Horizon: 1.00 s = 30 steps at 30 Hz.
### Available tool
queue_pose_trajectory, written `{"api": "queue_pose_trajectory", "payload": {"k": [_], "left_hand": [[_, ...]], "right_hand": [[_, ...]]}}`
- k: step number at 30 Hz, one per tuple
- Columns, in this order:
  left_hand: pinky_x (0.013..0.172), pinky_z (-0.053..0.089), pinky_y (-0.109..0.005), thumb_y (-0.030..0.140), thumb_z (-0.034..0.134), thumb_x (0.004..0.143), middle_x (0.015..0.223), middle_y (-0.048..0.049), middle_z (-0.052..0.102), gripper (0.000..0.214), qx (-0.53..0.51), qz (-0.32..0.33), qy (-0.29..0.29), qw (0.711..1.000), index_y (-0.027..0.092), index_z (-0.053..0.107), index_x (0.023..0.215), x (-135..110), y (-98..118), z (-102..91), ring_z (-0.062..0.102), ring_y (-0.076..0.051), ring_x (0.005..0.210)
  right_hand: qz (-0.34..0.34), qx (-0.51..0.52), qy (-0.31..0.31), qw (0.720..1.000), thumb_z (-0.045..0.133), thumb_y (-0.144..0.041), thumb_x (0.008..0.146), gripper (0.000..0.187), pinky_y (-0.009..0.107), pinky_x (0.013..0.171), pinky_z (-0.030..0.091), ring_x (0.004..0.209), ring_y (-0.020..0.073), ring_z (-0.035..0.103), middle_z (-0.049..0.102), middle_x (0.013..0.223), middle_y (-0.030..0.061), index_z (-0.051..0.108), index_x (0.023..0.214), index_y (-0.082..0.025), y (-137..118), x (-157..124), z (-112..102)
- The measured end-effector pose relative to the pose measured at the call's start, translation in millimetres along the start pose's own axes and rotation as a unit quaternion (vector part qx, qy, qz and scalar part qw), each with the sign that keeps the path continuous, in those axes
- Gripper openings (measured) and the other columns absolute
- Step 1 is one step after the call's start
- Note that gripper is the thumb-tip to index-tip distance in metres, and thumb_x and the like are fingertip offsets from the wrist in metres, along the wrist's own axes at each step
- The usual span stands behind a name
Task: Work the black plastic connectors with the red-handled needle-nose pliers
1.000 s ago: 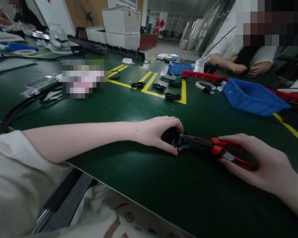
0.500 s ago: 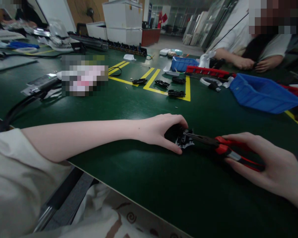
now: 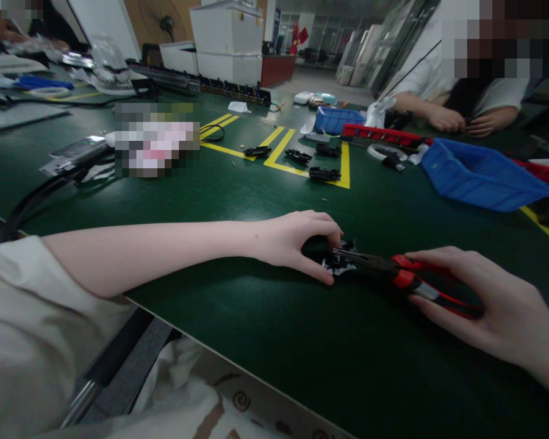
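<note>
My left hand [image 3: 297, 244] curls its thumb and fingers around a small black mechanical part [image 3: 341, 265] with light metallic edges, steadying it on the green table. In my right hand [image 3: 489, 292] are long-nose pliers [image 3: 405, 274] with red and black handles. Their dark jaws point left and lie over the top of the part, near my left fingertips. Whether the jaw tips grip a piece of it, I cannot tell. Several similar black parts [image 3: 324, 174] lie farther back, around the yellow tape lines.
A blue bin [image 3: 485, 174] stands at the right, with a smaller blue bin [image 3: 338, 119] behind it. A red strip [image 3: 384, 134] runs between them. Cables and a device [image 3: 80, 149] lie at the left. Across the table sits another person [image 3: 448, 116]. White boxes [image 3: 229, 42] stand at the back.
My right hand and the pliers have shifted slightly left, and the jaw tips sit a little lower on the part. My left fingers have drawn in slightly.
</note>
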<state>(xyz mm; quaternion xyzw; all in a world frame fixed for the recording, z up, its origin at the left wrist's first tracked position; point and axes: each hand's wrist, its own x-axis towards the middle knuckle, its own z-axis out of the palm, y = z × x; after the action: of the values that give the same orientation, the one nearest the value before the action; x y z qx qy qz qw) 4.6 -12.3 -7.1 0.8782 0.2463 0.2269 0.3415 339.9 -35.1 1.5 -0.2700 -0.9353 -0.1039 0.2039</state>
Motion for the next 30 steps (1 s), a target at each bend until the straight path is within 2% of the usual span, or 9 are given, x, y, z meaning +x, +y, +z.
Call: {"api": "queue_pose_trajectory", "payload": {"k": [9, 15, 30], "left_hand": [[0.105, 0.048, -0.044, 0.044, 0.088, 0.077, 0.132, -0.0138, 0.067, 0.041, -0.003, 0.005, 0.006, 1.0, 0.017, 0.067, 0.1, 0.2, 0.1, -0.3, 0.062, -0.031, 0.127], [0.104, 0.05, -0.043, 0.045, 0.088, 0.077, 0.133, -0.0145, 0.067, 0.042, -0.009, 0.013, 0.011, 1.0, 0.017, 0.067, 0.1, 0.2, -1.3, 1.0, 0.063, -0.03, 0.126], [0.108, 0.049, -0.045, 0.047, 0.085, 0.08, 0.135, -0.0135, 0.066, 0.04, 0.005, -0.001, -0.004, 1.0, 0.018, 0.068, 0.102, 0.1, 0.5, -0.5, 0.06, -0.031, 0.13]], "right_hand": [[0.021, 0.007, -0.005, 1.0, 0.057, -0.047, 0.099, 0.035, 0.035, 0.069, 0.059, 0.083, 0.0224, 0.073, 0.073, 0.103, 0.0058, 0.058, 0.127, -0.028, 2.3, -3.2, 0.5], [0.011, 0.001, -0.004, 1.0, 0.055, -0.048, 0.099, 0.034, 0.034, 0.068, 0.058, 0.082, 0.0222, 0.073, 0.073, 0.101, 0.0058, 0.058, 0.126, -0.027, 1.9, -1.2, -1.4], [0.008, 0.015, -0.002, 1.0, 0.063, -0.042, 0.094, 0.038, 0.035, 0.069, 0.056, 0.082, 0.0229, 0.071, 0.074, 0.102, 0.0054, 0.061, 0.129, -0.028, 5.0, -2.1, -4.6]]}}
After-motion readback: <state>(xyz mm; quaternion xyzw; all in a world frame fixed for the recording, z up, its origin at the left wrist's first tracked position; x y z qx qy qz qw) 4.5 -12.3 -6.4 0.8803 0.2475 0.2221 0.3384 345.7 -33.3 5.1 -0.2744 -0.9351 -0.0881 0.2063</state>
